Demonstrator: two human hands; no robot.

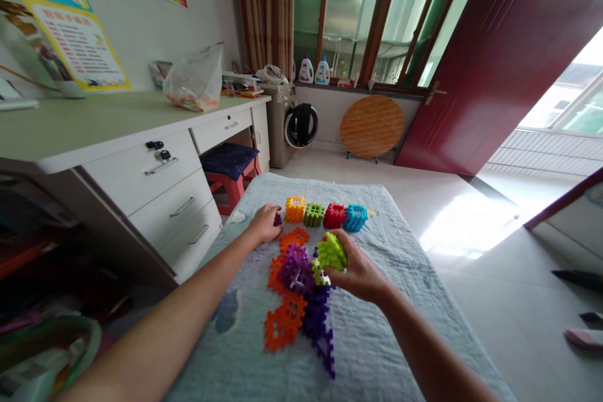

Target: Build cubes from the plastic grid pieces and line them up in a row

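My left hand (264,225) is closed around a dark purple block (277,219), mostly hidden by the fingers, at the left end of a row of cubes. The row runs on with a yellow cube (295,209), a green cube (314,214), a red cube (335,216) and a blue cube (356,217). In my right hand (360,269) are several lime green interlocking pieces (330,252), gripped between thumb and fingers. Below them lie purple pieces (296,269), orange notched pieces (285,320) and dark violet pieces (318,320), partly overlapping.
A light blue cloth (377,339) covers the table. To the left stands a white desk (141,116) with a plastic bag (195,78) on it and a stool (230,163) beside it. A washing machine (279,125), a round wooden board (372,125) and a red door (490,56) are farther back.
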